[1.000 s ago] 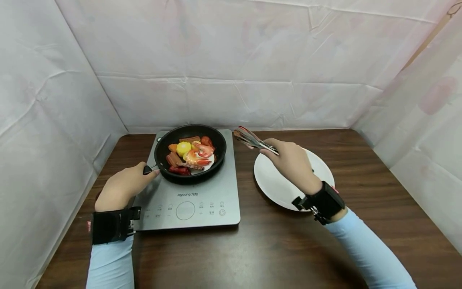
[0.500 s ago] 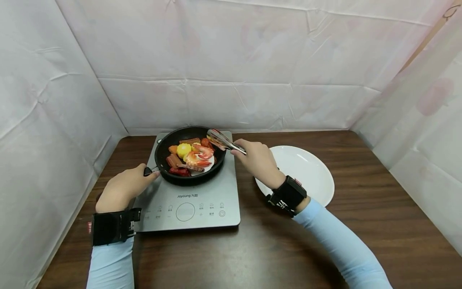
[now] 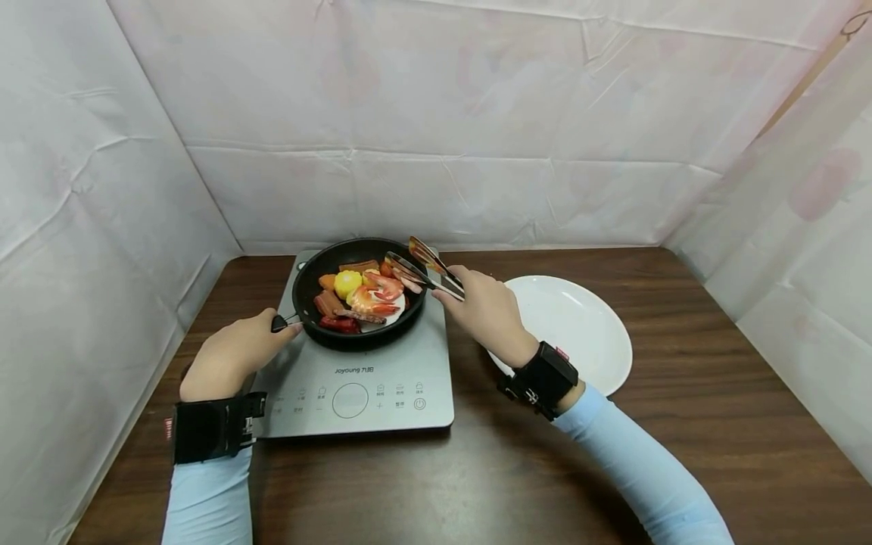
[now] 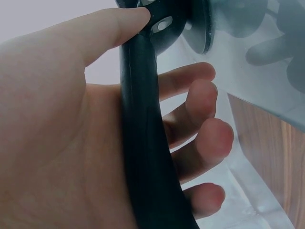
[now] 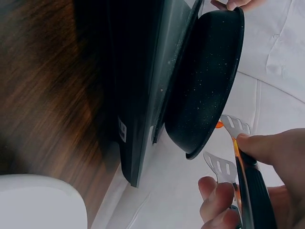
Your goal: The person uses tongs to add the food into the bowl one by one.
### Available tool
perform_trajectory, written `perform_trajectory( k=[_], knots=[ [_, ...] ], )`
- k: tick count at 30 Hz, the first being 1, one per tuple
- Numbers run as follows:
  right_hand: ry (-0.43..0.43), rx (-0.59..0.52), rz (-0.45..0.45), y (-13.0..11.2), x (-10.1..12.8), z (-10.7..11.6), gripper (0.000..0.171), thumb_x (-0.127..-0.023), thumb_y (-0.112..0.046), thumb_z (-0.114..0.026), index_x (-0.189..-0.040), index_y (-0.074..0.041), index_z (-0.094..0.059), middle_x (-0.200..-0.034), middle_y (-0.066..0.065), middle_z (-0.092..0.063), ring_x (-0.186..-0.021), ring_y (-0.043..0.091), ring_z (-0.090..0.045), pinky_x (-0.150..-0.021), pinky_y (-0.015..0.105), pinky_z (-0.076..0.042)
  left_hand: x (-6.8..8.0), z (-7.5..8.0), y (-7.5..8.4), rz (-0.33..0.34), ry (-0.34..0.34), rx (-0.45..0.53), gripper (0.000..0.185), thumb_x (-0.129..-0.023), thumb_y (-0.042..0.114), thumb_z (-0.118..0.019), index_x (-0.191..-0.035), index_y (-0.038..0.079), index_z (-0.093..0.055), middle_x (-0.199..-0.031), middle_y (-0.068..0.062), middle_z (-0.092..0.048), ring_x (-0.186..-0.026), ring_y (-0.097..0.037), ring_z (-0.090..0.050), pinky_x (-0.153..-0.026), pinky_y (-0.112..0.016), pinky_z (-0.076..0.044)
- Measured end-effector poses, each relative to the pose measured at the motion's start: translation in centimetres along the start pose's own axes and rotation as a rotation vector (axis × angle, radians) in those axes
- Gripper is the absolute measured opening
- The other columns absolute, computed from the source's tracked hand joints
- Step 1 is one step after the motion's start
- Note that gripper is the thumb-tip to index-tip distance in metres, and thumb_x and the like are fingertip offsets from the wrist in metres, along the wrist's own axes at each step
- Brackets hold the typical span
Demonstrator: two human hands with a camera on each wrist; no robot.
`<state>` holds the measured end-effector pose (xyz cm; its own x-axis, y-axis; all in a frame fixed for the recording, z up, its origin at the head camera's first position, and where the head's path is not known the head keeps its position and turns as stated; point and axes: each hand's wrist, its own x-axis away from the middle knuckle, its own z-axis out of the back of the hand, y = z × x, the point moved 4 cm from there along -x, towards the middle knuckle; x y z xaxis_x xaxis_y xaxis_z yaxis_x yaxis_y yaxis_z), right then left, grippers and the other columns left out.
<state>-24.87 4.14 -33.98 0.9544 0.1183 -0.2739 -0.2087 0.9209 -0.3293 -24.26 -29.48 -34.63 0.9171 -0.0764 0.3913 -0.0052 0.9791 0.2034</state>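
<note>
My left hand grips the black handle of a frying pan; in the left wrist view its fingers curl round it. The pan sits on a silver induction cooker. In it lie shrimp, a yellow corn piece, sausage or bacon pieces and a white egg-like slice. My right hand holds metal tongs with dark grips, their slotted ends spread apart at the pan's right rim. One end is over the pan. In the right wrist view an orange bit shows beside a tong end.
A white plate lies right of the cooker on the dark wooden table, partly under my right wrist. Pale sheeting hangs behind the table and on both sides.
My right hand has swung left from above the plate to the pan's right side with the tongs. Their ends have spread apart in the last half second. My left hand stays on the handle.
</note>
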Motion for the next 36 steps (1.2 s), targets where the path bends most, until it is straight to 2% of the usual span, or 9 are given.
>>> perform_trajectory(
  k=[4, 11, 14, 18, 22, 25, 29, 31, 36],
  knots=[
    [0.009, -0.004, -0.014, 0.2, 0.2, 0.0, 0.052, -0.098, -0.051, -0.064, -0.137, -0.016, -0.062, -0.115, 0.011, -0.076, -0.09, 0.03, -0.073, -0.059, 0.045, -0.054, 0.0, 0.0, 0.0, -0.01, -0.005, -0.005, 0.087, -0.106, 0.058, -0.035, -0.155, -0.014, -0.022, -0.15, -0.042, -0.037, -0.132, -0.06, -0.045, -0.099, -0.071, -0.045],
    [0.006, -0.06, -0.018, 0.7, 1.1, 0.1, 0.055, -0.096, -0.052, -0.065, -0.137, -0.016, -0.061, -0.11, 0.006, -0.075, -0.08, 0.022, -0.069, -0.057, 0.038, -0.05, -0.2, 0.1, 0.0, -0.018, -0.001, -0.011, 0.088, -0.106, 0.059, -0.034, -0.155, -0.013, -0.021, -0.151, -0.042, -0.036, -0.131, -0.06, -0.046, -0.098, -0.07, -0.046],
    [-0.031, -0.135, -0.041, 1.3, 1.9, 0.3, 0.058, -0.097, -0.052, -0.065, -0.14, -0.015, -0.058, -0.112, 0.007, -0.074, -0.085, 0.022, -0.068, -0.066, 0.04, -0.053, -0.3, 0.2, 0.0, -0.02, 0.002, -0.012, 0.089, -0.106, 0.06, -0.034, -0.155, -0.013, -0.021, -0.15, -0.042, -0.037, -0.13, -0.06, -0.048, -0.097, -0.07, -0.047],
    [-0.114, -0.294, -0.08, 2.8, 3.0, 0.7, 0.061, -0.099, -0.047, -0.063, -0.147, -0.011, -0.05, -0.121, 0.008, -0.069, -0.102, 0.024, -0.068, -0.086, 0.043, -0.054, -0.3, 0.0, -0.2, -0.02, 0.001, -0.01, 0.09, -0.106, 0.061, -0.032, -0.154, -0.014, -0.022, -0.148, -0.042, -0.04, -0.128, -0.059, -0.05, -0.097, -0.069, -0.047],
    [-0.202, -0.363, -0.124, 5.1, 3.8, 1.0, 0.057, -0.102, -0.041, -0.06, -0.144, -0.005, -0.049, -0.098, 0.008, -0.066, -0.079, 0.019, -0.065, -0.069, 0.035, -0.052, -0.2, -0.3, -0.5, -0.022, -0.002, -0.012, 0.09, -0.106, 0.061, -0.032, -0.154, -0.015, -0.023, -0.146, -0.043, -0.042, -0.127, -0.058, -0.052, -0.098, -0.07, -0.046],
    [-0.21, -0.277, -0.167, 7.4, 4.5, 1.3, 0.052, -0.103, -0.042, -0.059, -0.131, 0.001, -0.053, -0.081, 0.009, -0.061, -0.061, 0.015, -0.056, -0.056, 0.03, -0.044, -0.2, -0.3, -0.5, -0.025, -0.001, -0.01, 0.091, -0.106, 0.061, -0.031, -0.153, -0.015, -0.023, -0.145, -0.043, -0.043, -0.126, -0.058, -0.053, -0.098, -0.07, -0.046],
    [-0.187, -0.109, -0.237, 10.4, 5.6, 1.9, 0.047, -0.101, -0.046, -0.058, -0.101, 0.001, -0.054, -0.073, 0.008, -0.054, -0.058, 0.019, -0.053, -0.054, 0.03, -0.039, -0.3, -0.3, -0.4, -0.025, 0.002, -0.015, 0.091, -0.106, 0.061, -0.032, -0.153, -0.016, -0.022, -0.146, -0.043, -0.042, -0.126, -0.058, -0.052, -0.096, -0.069, -0.047],
    [-0.177, -0.05, -0.263, 11.8, 6.1, 2.2, 0.047, -0.1, -0.046, -0.059, -0.091, -0.001, -0.051, -0.069, 0.006, -0.049, -0.056, 0.02, -0.05, -0.051, 0.029, -0.037, -0.4, -0.4, -0.5, -0.021, 0.005, -0.019, 0.09, -0.106, 0.061, -0.032, -0.153, -0.016, -0.023, -0.146, -0.043, -0.041, -0.126, -0.059, -0.051, -0.095, -0.069, -0.048],
    [-0.197, 0.062, -0.279, 14.7, 6.9, 2.8, 0.052, -0.098, -0.044, -0.061, -0.095, 0.007, -0.056, -0.069, 0.012, -0.057, -0.055, 0.023, -0.055, -0.049, 0.03, -0.038, -0.5, -0.5, -0.5, -0.017, 0.006, -0.024, 0.09, -0.106, 0.061, -0.032, -0.153, -0.016, -0.022, -0.147, -0.043, -0.039, -0.127, -0.06, -0.05, -0.093, -0.069, -0.049]
  ],
)
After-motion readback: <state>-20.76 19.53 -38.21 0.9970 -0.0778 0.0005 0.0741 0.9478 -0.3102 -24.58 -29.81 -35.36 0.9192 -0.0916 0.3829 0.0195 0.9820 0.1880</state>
